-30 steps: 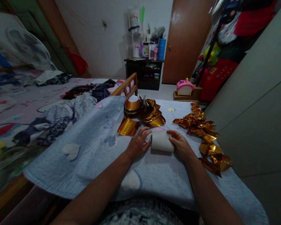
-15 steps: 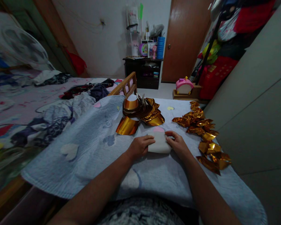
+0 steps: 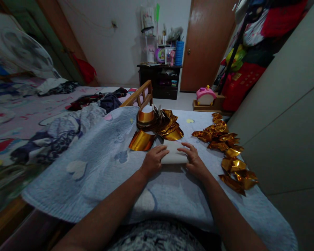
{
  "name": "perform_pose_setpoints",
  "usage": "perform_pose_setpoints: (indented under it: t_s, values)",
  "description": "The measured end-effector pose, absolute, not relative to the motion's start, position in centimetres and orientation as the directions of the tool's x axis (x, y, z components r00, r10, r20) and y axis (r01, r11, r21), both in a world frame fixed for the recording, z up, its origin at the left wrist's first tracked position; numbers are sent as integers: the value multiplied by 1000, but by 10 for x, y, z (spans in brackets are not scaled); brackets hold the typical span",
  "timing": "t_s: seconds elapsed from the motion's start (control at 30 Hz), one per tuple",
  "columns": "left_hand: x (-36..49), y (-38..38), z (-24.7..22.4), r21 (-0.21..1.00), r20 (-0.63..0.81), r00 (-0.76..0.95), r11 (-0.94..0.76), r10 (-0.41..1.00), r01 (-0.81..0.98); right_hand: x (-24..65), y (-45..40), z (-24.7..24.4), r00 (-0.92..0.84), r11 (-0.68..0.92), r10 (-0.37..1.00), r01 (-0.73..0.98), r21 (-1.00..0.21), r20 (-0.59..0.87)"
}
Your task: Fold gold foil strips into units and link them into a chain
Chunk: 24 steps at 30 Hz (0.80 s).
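Observation:
A sheet of paper (image 3: 173, 158), pale side showing, lies curled over on the blanket between my hands. My left hand (image 3: 154, 160) is closed on its left edge, thumb and fingers on the top face. At the right edge my right hand (image 3: 195, 159) grips the curled part, its index finger stretched over the paper. Just beyond, a stack of gold foil paper (image 3: 170, 122) fans out, with one curved gold sheet (image 3: 142, 140) at its near left. Several folded gold foil pieces (image 3: 232, 152) lie in a heap right of my right hand.
A light blue blanket (image 3: 107, 184) covers the surface under my hands. To the left is a bed (image 3: 60, 104) with crumpled clothes, past a wooden rail (image 3: 137, 96). A pale cabinet (image 3: 285, 115) stands close on the right. A pink toy (image 3: 206, 96) sits beyond.
The paper's near edge has rolled away from me into a tighter curl. My right hand has shifted slightly left over the paper, and both hands have moved a little forward.

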<state>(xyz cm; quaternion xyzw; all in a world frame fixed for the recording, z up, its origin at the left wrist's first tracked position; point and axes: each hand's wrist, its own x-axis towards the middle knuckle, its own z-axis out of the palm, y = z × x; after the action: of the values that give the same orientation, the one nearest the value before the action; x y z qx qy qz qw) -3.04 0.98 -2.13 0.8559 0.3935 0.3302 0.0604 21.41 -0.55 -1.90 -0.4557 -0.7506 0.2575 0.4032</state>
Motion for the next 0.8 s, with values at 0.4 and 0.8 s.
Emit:
perform_pose_setpoints:
  t_s: [0.4, 0.8]
  values:
    - [-31, 10, -13, 445, 377, 593, -701, 712, 558, 213, -6, -6, -326, 353, 917, 393, -849, 231]
    - [-30, 3, -3, 863, 166, 432, -343, 887, 372, 211, -11, 6, -358, 232, 929, 385, -893, 87]
